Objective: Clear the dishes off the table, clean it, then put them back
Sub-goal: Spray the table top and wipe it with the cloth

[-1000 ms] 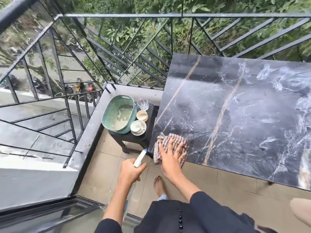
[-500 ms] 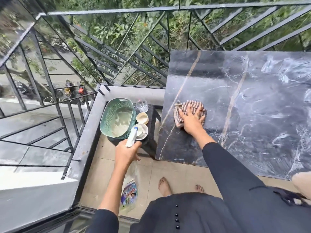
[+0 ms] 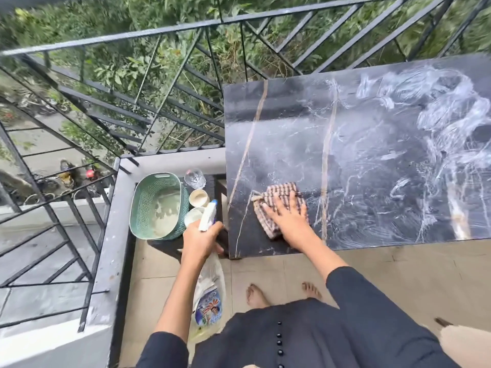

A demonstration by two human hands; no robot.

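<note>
A black marble table (image 3: 372, 155) carries white foamy streaks across its right half. My right hand (image 3: 288, 217) presses flat on a striped cloth (image 3: 276, 193) near the table's near left corner. My left hand (image 3: 200, 241) grips a clear spray bottle (image 3: 208, 293) by its neck, nozzle up, hanging beside the table's left edge. On a low dark stool (image 3: 212, 187) to the left stand a green basket (image 3: 156, 205), a clear glass (image 3: 195, 177), a beige cup (image 3: 199, 197) and a white cup on a saucer (image 3: 192, 216).
A black metal railing (image 3: 170, 30) runs along the far and left sides of the balcony, on a grey ledge (image 3: 111, 235). My bare feet (image 3: 256, 296) stand on beige floor tiles by the table's near edge.
My right hand slid the cloth away across the table, then back toward its near left corner. The left hand with the bottle rose closer to the stool.
</note>
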